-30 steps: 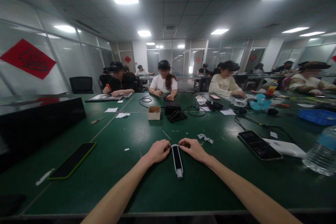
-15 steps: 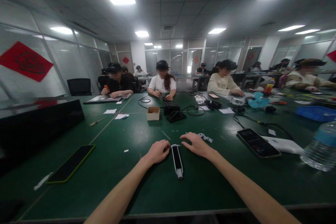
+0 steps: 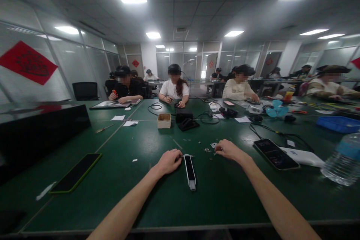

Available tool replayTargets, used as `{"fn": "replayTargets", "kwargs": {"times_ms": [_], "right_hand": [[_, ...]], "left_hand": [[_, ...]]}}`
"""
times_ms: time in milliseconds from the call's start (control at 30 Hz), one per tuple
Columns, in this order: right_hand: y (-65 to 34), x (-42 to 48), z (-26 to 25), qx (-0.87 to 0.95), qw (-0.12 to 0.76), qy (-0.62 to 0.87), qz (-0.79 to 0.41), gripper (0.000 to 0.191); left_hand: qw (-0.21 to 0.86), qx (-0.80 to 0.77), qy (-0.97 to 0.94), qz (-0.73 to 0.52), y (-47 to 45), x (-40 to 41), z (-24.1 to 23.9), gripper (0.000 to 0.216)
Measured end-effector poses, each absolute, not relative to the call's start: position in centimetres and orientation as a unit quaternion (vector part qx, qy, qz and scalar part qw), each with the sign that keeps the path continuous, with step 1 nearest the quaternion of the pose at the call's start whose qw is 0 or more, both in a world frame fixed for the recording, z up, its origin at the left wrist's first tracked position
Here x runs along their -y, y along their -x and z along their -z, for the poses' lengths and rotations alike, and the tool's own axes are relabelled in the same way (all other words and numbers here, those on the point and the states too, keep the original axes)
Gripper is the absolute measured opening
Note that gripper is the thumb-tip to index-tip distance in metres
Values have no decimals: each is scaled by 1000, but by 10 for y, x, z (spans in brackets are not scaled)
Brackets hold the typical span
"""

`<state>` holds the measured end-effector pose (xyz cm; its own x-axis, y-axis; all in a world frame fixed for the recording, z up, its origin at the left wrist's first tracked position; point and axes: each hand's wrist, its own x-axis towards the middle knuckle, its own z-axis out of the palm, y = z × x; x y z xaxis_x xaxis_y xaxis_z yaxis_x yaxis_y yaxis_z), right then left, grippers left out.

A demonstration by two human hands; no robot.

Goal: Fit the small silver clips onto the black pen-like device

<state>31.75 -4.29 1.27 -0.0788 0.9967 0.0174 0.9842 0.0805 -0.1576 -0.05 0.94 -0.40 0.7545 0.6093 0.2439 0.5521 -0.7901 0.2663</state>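
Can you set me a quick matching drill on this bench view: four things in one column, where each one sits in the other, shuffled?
Things:
1. slim black-and-white device
2. green-edged phone
3. water bottle
4. small cardboard box

Places:
A. far right edge of the green table
B. mid-table, farther back, beside a black box
C. flat on the left part of the table
D. right by the left hand, straight ahead

Pairs: 1-D, 2-C, 3-A, 4-B. The right hand is off the device, over small white parts.
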Motion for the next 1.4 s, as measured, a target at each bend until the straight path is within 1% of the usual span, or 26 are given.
{"fn": "replayTargets", "kwargs": {"times_ms": [100,233,367,667,1100,1233,1400], "right_hand": [[-310,41,-15,722,36,689,-57,15],[-306,40,-19,714,7,699,-33,16],[-306,41,-20,705,1,709,-20,13],[-303,40,-23,672,-16,738,-61,17],[-293,43,-28,694,-7,716,-72,12],[-292,43,-25,693,-8,715,-90,16],[-290,44,-24,704,-22,706,-74,19]], "left_hand": [[88,-310,-932,-165,1,-10,4,13],[87,-306,-934,-164,1,-9,4,13],[82,-313,-933,-158,1,-10,5,12],[91,-311,-933,-159,1,-10,3,13],[98,-311,-932,-160,1,-7,1,15],[98,-311,-932,-160,1,-8,1,15],[84,-308,-934,-161,0,-9,3,14]]}}
